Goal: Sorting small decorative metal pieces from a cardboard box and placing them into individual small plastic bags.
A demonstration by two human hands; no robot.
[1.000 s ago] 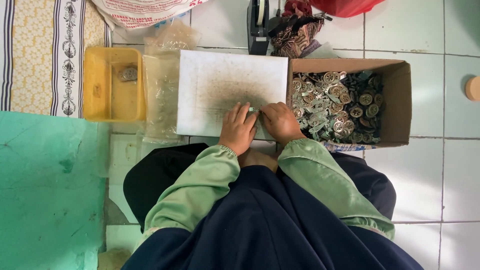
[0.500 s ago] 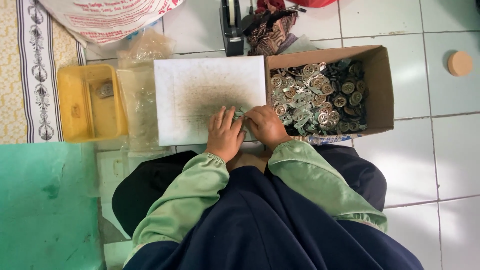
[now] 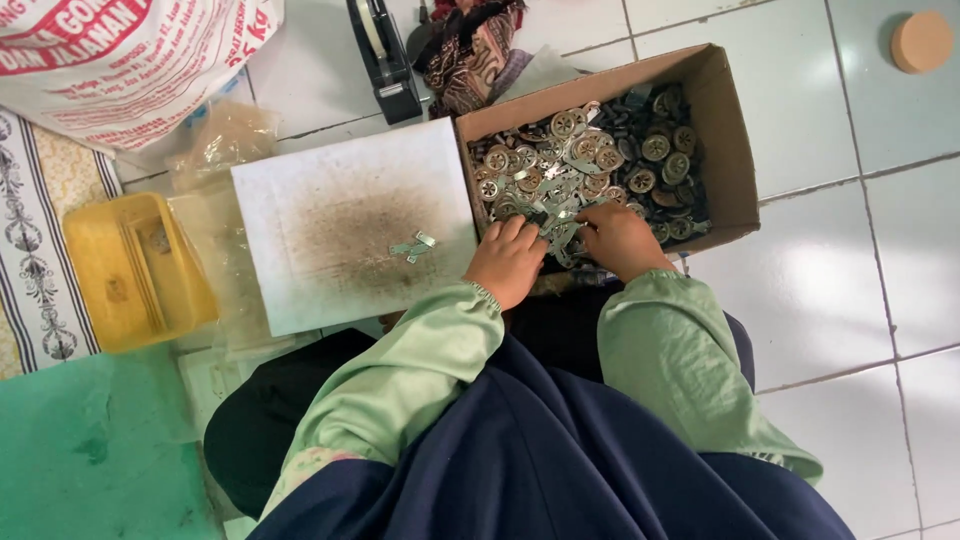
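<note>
A cardboard box (image 3: 735,140) on the tiled floor holds several small metal parts (image 3: 580,165), round discs and thin flat strips. Both hands reach into its near edge. My left hand (image 3: 505,262) lies with its fingertips on the pile at the box's near left corner. My right hand (image 3: 622,240) is curled over a clump of thin metal strips (image 3: 560,225) just beside it. A stained white board (image 3: 350,225) lies left of the box, with two small metal pieces (image 3: 413,244) on it near my left hand.
A yellow plastic tray (image 3: 135,270) sits left of the board beside clear plastic bags (image 3: 220,140). A black tape dispenser (image 3: 385,55), a patterned cloth (image 3: 480,45) and a printed sack (image 3: 130,55) lie beyond. A green mat (image 3: 90,450) is near left; a round cork-coloured disc (image 3: 921,40) far right.
Both hands have moved from the near edge of the white board rightward into the box. Two small metal pieces now lie on the board. The view has shifted closer.
</note>
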